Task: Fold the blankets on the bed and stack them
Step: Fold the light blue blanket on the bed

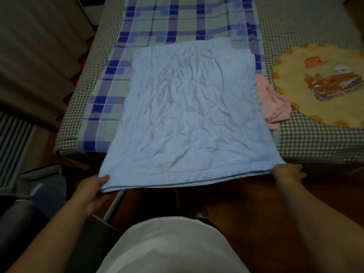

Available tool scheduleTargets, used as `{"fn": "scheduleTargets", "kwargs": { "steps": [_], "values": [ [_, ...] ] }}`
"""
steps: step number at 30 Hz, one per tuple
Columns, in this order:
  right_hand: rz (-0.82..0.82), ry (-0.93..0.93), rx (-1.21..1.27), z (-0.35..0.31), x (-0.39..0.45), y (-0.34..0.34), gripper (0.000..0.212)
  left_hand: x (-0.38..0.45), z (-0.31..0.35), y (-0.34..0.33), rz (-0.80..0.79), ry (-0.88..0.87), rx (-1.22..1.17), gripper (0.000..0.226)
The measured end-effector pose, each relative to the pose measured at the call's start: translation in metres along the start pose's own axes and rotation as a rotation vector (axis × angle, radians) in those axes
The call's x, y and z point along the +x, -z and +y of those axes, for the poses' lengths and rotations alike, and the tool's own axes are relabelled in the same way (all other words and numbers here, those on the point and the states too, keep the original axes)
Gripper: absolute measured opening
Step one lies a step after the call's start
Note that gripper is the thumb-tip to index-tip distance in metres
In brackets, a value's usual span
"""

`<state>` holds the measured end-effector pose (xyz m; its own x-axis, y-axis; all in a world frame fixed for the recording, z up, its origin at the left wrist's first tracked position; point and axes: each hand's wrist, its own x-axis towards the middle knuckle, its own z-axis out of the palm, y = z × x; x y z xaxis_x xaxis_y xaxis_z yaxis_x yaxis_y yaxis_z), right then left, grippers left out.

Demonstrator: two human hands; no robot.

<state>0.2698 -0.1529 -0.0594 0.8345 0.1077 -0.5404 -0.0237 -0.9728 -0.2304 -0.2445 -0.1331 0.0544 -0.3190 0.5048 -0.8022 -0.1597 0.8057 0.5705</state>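
At near edge, past the bed (307, 142) end: left hand (94, 189) pinching near-left corner of light blue blanket (189, 115), thumb on top, fingers curled beneath. Right hand (286, 173) gripping near-right corner likewise. Blanket folded, wrinkled, spread flat, near hem overhanging. Underneath: plaid blanket (177, 22), extending far. Just right, touching: folded pink cloth (271, 103). Farther right: round printed cushion (319, 85).
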Motion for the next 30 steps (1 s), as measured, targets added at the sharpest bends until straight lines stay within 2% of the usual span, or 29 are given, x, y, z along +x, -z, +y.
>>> {"fn": "scheduleTargets", "kwargs": {
  "steps": [2,4,6,9,11,13,15,19,20,24,30],
  "values": [
    [-0.133,-0.079,0.193,0.012,-0.031,-0.039,0.050,-0.006,0.010,-0.003,-0.028,-0.022,-0.010,0.029],
    [-0.391,-0.092,0.446,0.024,-0.074,-0.077,0.028,-0.011,0.015,-0.007,-0.048,-0.017,0.014,0.034],
    [-0.655,-0.256,0.740,0.034,-0.117,-0.112,0.017,-0.014,0.019,-0.010,-0.054,0.008,0.013,0.031],
    [-0.950,-0.424,0.878,0.042,-0.159,-0.149,0.023,-0.013,0.023,-0.009,-0.055,0.037,0.041,0.030],
    [-1.039,-0.484,0.950,0.039,-0.170,-0.163,0.027,-0.010,0.027,-0.003,-0.060,0.031,0.083,0.032],
    [-1.060,-0.545,1.034,0.033,-0.176,-0.169,0.034,-0.008,0.030,0.000,-0.076,0.008,0.128,0.033],
    [-1.006,-0.589,1.128,0.027,-0.178,-0.171,0.044,-0.006,0.032,0.002,-0.085,-0.014,0.176,0.031],
    [-0.622,-0.533,1.092,0.018,-0.169,-0.165,0.044,0.003,0.033,0.004,-0.075,-0.021,0.216,0.030],
    [-0.614,-0.520,1.083,0.017,-0.165,-0.164,0.040,0.004,0.032,0.005,-0.074,-0.021,0.218,0.029],
    [-0.942,-0.613,1.145,0.018,-0.160,-0.164,0.026,0.005,0.031,0.008,-0.075,-0.022,0.238,0.028],
    [-0.993,-0.656,1.172,0.017,-0.159,-0.155,0.026,-0.001,0.032,0.007,-0.058,-0.069,0.244,0.025]
  ]
}}
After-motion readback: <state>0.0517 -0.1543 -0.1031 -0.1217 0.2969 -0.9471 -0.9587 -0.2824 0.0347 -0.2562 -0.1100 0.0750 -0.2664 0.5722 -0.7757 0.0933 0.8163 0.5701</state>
